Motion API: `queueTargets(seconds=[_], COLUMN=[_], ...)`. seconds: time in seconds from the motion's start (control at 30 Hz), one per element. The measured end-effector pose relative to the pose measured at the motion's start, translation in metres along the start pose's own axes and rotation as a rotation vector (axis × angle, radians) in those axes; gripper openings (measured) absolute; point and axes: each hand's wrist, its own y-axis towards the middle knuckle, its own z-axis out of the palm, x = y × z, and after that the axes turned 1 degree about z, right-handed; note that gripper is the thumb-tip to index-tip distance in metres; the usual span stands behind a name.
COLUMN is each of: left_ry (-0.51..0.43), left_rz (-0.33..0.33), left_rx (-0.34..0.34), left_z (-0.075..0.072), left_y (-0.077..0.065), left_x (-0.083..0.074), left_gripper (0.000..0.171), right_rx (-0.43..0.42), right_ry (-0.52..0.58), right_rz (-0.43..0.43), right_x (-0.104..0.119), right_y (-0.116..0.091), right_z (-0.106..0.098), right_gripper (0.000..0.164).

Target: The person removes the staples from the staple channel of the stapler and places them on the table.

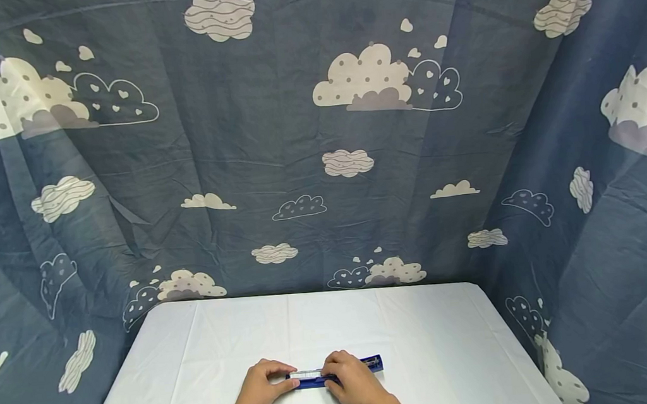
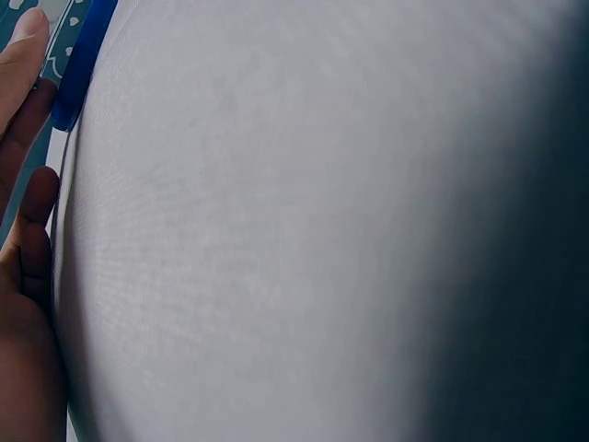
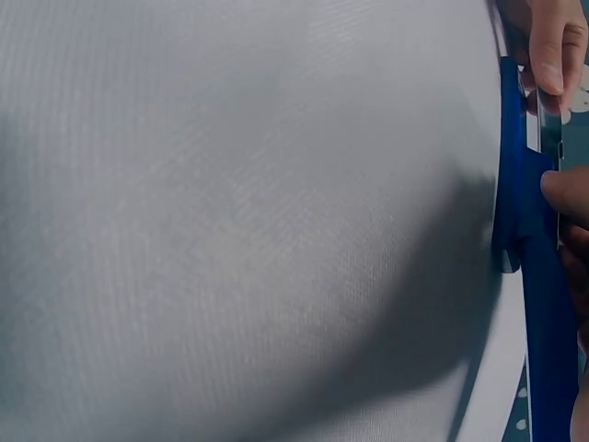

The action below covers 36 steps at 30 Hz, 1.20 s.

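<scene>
A blue stapler [image 1: 313, 384] lies on the white table, its top swung back so that the silvery channel [image 1: 305, 374] shows. At its left end my left hand [image 1: 260, 388] pinches with thumb and forefinger. My right hand [image 1: 356, 382] grips the middle, near the hinge, and hides that part. Beyond the right fingers sticks out the raised blue cover [image 1: 373, 363]. In the right wrist view the blue cover [image 3: 550, 341] runs back from the blue base [image 3: 509, 166]. Only the stapler's blue end [image 2: 78, 74] shows in the left wrist view, beside the left fingers.
The white table [image 1: 437, 345] carries a cloth with fold lines. Behind and at both sides hangs a dark blue curtain [image 1: 273, 136] with a cloud print. The right hand's shadow [image 3: 414, 322] falls on the cloth.
</scene>
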Motion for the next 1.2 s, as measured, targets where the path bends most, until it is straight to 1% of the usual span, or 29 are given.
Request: queueTargets(seconds=[0.13, 0.23, 0.3, 0.47, 0.5, 0.6, 0.8, 1.03, 1.2], left_ry=[0.006, 0.018, 0.024, 0.015, 0.012, 0.012, 0.007, 0.011, -0.007], left_rz=[-0.014, -0.003, 0.013, 0.006, -0.007, 0.003, 0.007, 0.004, 0.001], left_rx=[0.001, -0.008, -0.011, -0.003, -0.002, -0.006, -0.004, 0.0, 0.001], left_z=[-0.001, -0.001, -0.001, 0.001, 0.001, 0.002, 0.002, 0.002, 0.002], left_y=[0.0, 0.0, 0.0, -0.001, -0.001, -0.001, -0.001, 0.002, 0.002], left_x=[0.001, 0.003, 0.004, 0.005, 0.005, 0.006, 0.006, 0.006, 0.005], left_gripper=[0.023, 0.023, 0.024, 0.024, 0.025, 0.025, 0.025, 0.026, 0.025], right_rx=[-0.016, -0.034, -0.05, -0.083, -0.087, -0.095, -0.122, -0.121, -0.09], right_ry=[-0.017, 0.008, 0.028, 0.072, 0.084, 0.118, 0.148, 0.183, 0.215], right_rz=[0.002, 0.019, 0.04, 0.106, 0.118, 0.15, 0.178, 0.19, 0.205], right_x=[0.003, 0.006, 0.008, 0.011, 0.012, 0.012, 0.013, 0.014, 0.013], right_y=[0.001, 0.001, 0.001, 0.002, 0.002, 0.003, 0.006, 0.013, 0.016], right_z=[0.004, 0.006, 0.007, 0.01, 0.01, 0.011, 0.012, 0.009, 0.008], right_gripper=[0.014, 0.012, 0.012, 0.011, 0.011, 0.011, 0.015, 0.016, 0.019])
